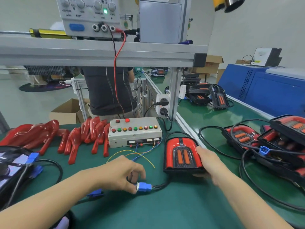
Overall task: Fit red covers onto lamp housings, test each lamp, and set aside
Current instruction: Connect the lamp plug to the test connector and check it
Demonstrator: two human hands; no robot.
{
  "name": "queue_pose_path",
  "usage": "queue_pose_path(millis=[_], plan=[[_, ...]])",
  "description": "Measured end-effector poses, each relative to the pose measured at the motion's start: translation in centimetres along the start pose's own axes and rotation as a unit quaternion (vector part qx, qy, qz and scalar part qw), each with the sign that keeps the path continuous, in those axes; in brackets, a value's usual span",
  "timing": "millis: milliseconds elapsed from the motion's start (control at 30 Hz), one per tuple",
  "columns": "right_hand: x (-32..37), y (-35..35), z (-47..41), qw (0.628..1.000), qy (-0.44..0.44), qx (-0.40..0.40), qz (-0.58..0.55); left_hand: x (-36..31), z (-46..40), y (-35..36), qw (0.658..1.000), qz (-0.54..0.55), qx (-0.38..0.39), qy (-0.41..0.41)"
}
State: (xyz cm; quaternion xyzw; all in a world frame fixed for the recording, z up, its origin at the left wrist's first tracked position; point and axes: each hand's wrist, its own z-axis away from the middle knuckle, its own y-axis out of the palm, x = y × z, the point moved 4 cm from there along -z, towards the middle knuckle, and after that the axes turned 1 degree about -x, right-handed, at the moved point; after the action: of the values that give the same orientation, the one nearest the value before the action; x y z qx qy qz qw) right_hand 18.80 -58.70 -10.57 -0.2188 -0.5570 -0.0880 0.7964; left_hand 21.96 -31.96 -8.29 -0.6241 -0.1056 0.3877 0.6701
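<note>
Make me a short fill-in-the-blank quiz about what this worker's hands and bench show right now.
1. The left hand pinches a ____ connector.
2. The right hand holds the lamp by its ____ side.
3. The loose red covers lie to the ____ of the test box.

Missing words: blue; right; left

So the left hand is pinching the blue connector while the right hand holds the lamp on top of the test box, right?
Not quite. The head view shows the lamp resting on the green mat beside the test box, not on it. The left hand does pinch the blue connector; the right hand holds the lamp.
</note>
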Motion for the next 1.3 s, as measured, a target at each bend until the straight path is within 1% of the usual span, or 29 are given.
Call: queue_pose_path(millis=[67, 133, 167, 200, 233, 267, 300, 333, 367, 400, 433, 467, 500, 533, 667, 767, 833, 933, 1033, 1100, 1167, 1300], plan=[[1.1, -0.4, -0.1, 0.989, -0.076, -0.052, 0.111, -0.1, 0.2, -0.2, 1.000, 0.030, 0.002, 0.002], [2.0, -0.4, 0.2, 0.964, -0.113, -0.072, 0.229, 0.1, 0.4, -0.5, 0.998, 0.065, -0.008, -0.003], [2.3, -0.3, 0.4, 0.946, -0.123, -0.079, 0.291, 0.3, 0.5, -0.8, 0.996, 0.089, -0.020, -0.006], [2.7, -0.1, 0.7, 0.920, -0.135, -0.096, 0.354, 0.5, 0.5, -1.1, 0.993, 0.112, -0.033, -0.006], [3.2, 0.2, 1.2, 0.887, -0.161, -0.125, 0.414, 0.6, 0.6, -1.5, 0.990, 0.133, -0.047, -0.006], [3.8, 0.6, 2.1, 0.850, -0.206, -0.157, 0.458, 0.8, 0.6, -1.9, 0.987, 0.151, -0.062, -0.006], [4.4, 1.5, 3.3, 0.819, -0.269, -0.174, 0.477, 0.9, 0.6, -2.3, 0.983, 0.167, -0.076, -0.006], [5.0, 2.8, 4.7, 0.797, -0.335, -0.158, 0.478, 0.9, 0.6, -2.7, 0.979, 0.182, -0.090, -0.006], [5.3, 4.4, 6.0, 0.778, -0.390, -0.110, 0.481, 0.9, 0.6, -3.0, 0.976, 0.196, -0.100, -0.004], [5.3, 6.0, 7.2, 0.761, -0.427, -0.048, 0.485, 0.9, 0.6, -3.2, 0.973, 0.206, -0.106, -0.002], [5.1, 7.5, 8.0, 0.748, -0.442, 0.006, 0.495, 0.8, 0.6, -3.5, 0.972, 0.210, -0.109, -0.001], [4.9, 8.7, 8.5, 0.740, -0.444, 0.042, 0.503, 0.8, 0.6, -3.6, 0.972, 0.209, -0.111, -0.001], [4.6, 9.5, 8.6, 0.739, -0.441, 0.060, 0.505, 0.7, 0.6, -3.7, 0.972, 0.206, -0.113, -0.002], [4.5, 9.9, 8.5, 0.746, -0.437, 0.066, 0.498, 0.7, 0.7, -3.8, 0.972, 0.206, -0.114, -0.004], [4.2, 10.2, 8.1, 0.788, -0.411, 0.082, 0.451, 0.5, 1.0, -3.7, 0.970, 0.217, -0.113, -0.007], [4.1, 10.2, 8.0, 0.797, -0.418, 0.076, 0.429, 0.3, 1.0, -3.6, 0.970, 0.213, -0.118, -0.009], [3.8, 10.4, 8.1, 0.803, -0.419, 0.069, 0.418, 0.2, 0.9, -3.6, 0.978, 0.171, -0.119, -0.004], [3.5, 10.6, 8.5, 0.802, -0.423, 0.065, 0.416, -0.1, 0.8, -3.5, 0.991, 0.098, -0.092, -0.002], [3.5, 10.9, 8.9, 0.796, -0.427, 0.053, 0.425, -0.2, 0.5, -3.7, 0.995, 0.058, -0.082, -0.011], [3.5, 10.8, 9.1, 0.800, -0.424, 0.046, 0.423, -0.3, 0.2, -3.8, 0.997, 0.031, -0.065, -0.010], [3.4, 10.6, 9.2, 0.806, -0.417, 0.043, 0.418, -0.6, 0.0, -4.0, 0.999, 0.023, -0.037, -0.003], [3.3, 10.4, 9.4, 0.825, -0.405, 0.044, 0.392, -1.1, -0.3, -4.7, 0.999, 0.045, 0.017, 0.010]])
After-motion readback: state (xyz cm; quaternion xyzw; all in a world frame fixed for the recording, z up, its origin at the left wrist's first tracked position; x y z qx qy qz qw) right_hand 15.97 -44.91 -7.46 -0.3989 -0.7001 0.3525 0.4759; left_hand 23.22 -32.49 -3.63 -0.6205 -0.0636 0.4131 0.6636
